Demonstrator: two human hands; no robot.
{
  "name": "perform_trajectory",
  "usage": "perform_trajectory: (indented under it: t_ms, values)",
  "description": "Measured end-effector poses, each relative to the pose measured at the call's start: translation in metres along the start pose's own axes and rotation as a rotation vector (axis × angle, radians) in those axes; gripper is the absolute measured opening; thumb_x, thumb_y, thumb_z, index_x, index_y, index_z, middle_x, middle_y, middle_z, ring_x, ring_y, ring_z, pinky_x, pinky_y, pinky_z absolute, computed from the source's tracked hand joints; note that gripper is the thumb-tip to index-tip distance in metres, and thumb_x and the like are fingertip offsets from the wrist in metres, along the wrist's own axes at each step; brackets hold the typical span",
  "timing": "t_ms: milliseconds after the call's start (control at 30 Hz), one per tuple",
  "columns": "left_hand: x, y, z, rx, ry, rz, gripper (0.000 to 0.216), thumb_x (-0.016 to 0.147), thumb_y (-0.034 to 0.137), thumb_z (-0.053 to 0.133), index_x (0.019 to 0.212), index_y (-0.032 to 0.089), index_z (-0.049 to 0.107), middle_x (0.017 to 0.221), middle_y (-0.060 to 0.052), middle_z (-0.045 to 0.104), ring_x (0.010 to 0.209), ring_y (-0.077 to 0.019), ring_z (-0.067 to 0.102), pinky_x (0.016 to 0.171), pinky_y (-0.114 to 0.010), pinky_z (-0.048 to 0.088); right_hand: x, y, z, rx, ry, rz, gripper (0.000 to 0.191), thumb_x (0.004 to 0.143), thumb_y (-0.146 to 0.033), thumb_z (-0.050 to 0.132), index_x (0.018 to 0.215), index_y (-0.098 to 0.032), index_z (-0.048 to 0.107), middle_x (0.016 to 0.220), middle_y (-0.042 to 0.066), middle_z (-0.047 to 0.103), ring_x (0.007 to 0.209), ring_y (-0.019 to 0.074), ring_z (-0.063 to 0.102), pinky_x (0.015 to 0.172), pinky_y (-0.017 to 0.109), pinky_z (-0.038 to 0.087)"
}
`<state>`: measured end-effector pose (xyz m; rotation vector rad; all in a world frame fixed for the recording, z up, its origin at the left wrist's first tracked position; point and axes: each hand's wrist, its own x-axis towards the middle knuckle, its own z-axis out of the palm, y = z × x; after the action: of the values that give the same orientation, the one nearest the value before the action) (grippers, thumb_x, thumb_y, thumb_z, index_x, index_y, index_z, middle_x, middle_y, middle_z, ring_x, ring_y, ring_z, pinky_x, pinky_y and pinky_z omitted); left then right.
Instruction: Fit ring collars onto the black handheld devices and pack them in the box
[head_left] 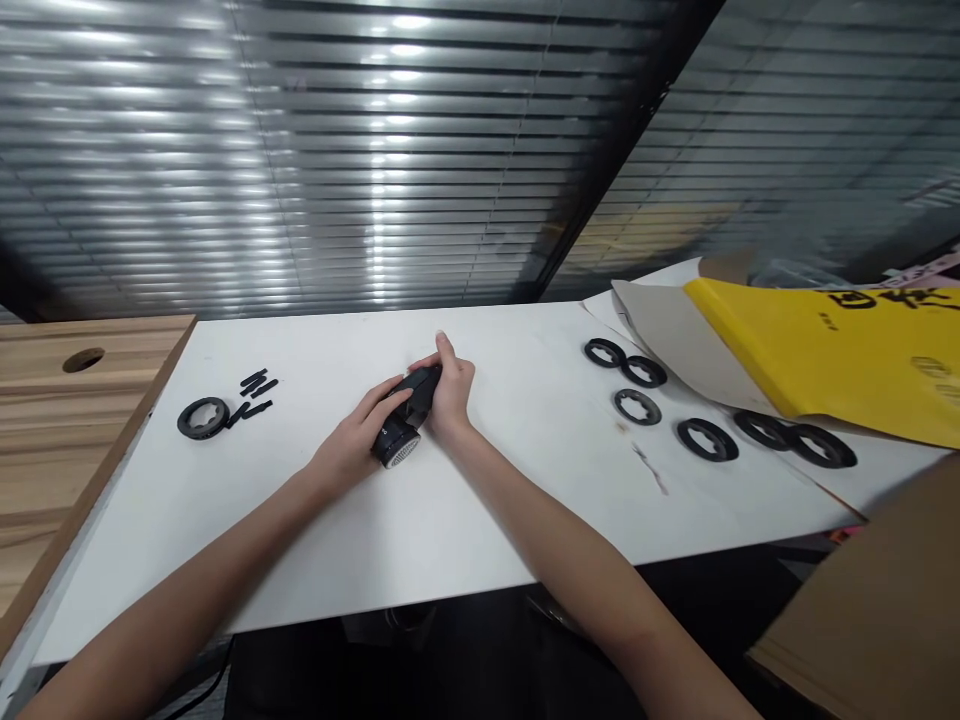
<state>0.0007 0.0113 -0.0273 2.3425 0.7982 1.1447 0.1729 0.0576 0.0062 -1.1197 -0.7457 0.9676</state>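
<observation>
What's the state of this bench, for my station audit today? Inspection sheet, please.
Surface: white board over a wooden desk; dark scuff right of centre.
Job's things: black handheld device with a round mesh end; notched black ring and black strips at left; six black rings at right.
Clutter: yellow printed sheet, grey card, brown cardboard.
Hands: left hand and right hand both grip the device.
Cables: thin black cable below the board.
Surroundings: slatted blinds behind.
</observation>
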Motion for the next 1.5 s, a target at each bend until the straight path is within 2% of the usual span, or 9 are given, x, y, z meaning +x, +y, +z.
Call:
perform_trajectory:
  t_ms: [133, 300, 433, 633, 967, 1333, 1500]
  values:
    - [0.008, 0.0, -0.003, -0.099, 0.043, -0.027, 0.061, 0.094, 0.019, 0.075, 0.153, 0.03, 0.06, 0.163, -0.012, 0.057, 0.148, -0.0291, 0.059, 0.12, -0.044, 0.056, 0.006, 0.002, -0.001, 0.029, -0.005, 0.079, 0.067, 0.093, -0.075, 0.059, 0.051, -0.023, 0.062, 0.061, 0.008, 0.066, 0.062, 0.021, 0.065, 0.068, 0.035, 0.056]
    - [0.017, 0.001, -0.009, -0.252, 0.073, -0.11, 0.054, 0.089, 0.028, 0.081, 0.141, 0.025, 0.068, 0.157, -0.015, 0.063, 0.146, -0.0327, 0.061, 0.123, -0.05, 0.053, 0.012, -0.001, -0.005, 0.035, -0.035, 0.154, 0.072, 0.094, -0.082, 0.052, 0.052, -0.024, 0.061, 0.062, 0.01, 0.068, 0.062, 0.0221, 0.065, 0.065, 0.035, 0.057]
    - [0.019, 0.001, -0.016, -0.35, 0.077, -0.192, 0.057, 0.086, 0.031, 0.085, 0.14, 0.024, 0.068, 0.155, -0.015, 0.065, 0.143, -0.0327, 0.064, 0.12, -0.049, 0.054, 0.015, -0.001, -0.008, 0.05, -0.052, 0.206, 0.072, 0.093, -0.083, 0.049, 0.053, -0.024, 0.06, 0.066, 0.01, 0.071, 0.062, 0.0217, 0.065, 0.062, 0.034, 0.056]
    - [0.02, -0.002, -0.023, -0.376, 0.047, -0.269, 0.067, 0.082, 0.031, 0.09, 0.144, 0.025, 0.066, 0.155, -0.014, 0.065, 0.143, -0.0332, 0.063, 0.112, -0.044, 0.059, 0.02, 0.002, -0.012, 0.058, -0.056, 0.243, 0.07, 0.095, -0.08, 0.046, 0.056, -0.024, 0.061, 0.069, 0.008, 0.072, 0.062, 0.0204, 0.066, 0.062, 0.033, 0.055]
    - [0.026, -0.002, -0.035, -0.448, 0.035, -0.43, 0.077, 0.069, 0.033, 0.099, 0.14, 0.026, 0.07, 0.144, -0.011, 0.07, 0.126, -0.033, 0.071, 0.111, -0.045, 0.058, 0.018, -0.001, -0.008, 0.105, -0.041, 0.245, 0.076, 0.093, -0.085, 0.049, 0.052, -0.023, 0.06, 0.058, 0.007, 0.063, 0.056, 0.0187, 0.06, 0.057, 0.031, 0.051]
    - [0.025, -0.006, -0.036, -0.383, 0.027, -0.423, 0.079, 0.067, 0.035, 0.098, 0.14, 0.024, 0.069, 0.142, -0.011, 0.071, 0.125, -0.0315, 0.07, 0.106, -0.041, 0.059, 0.013, -0.011, -0.003, 0.16, 0.004, 0.307, 0.073, 0.106, -0.063, 0.045, 0.048, -0.021, 0.06, 0.055, 0.006, 0.064, 0.049, 0.0142, 0.057, 0.053, 0.027, 0.047]
    - [0.025, -0.005, -0.036, -0.369, 0.03, -0.406, 0.077, 0.069, 0.035, 0.097, 0.14, 0.024, 0.068, 0.142, -0.011, 0.071, 0.127, -0.0317, 0.069, 0.108, -0.042, 0.058, 0.013, -0.011, -0.004, 0.187, -0.009, 0.312, 0.072, 0.107, -0.061, 0.045, 0.049, -0.021, 0.059, 0.055, 0.005, 0.065, 0.048, 0.0135, 0.058, 0.054, 0.027, 0.048]
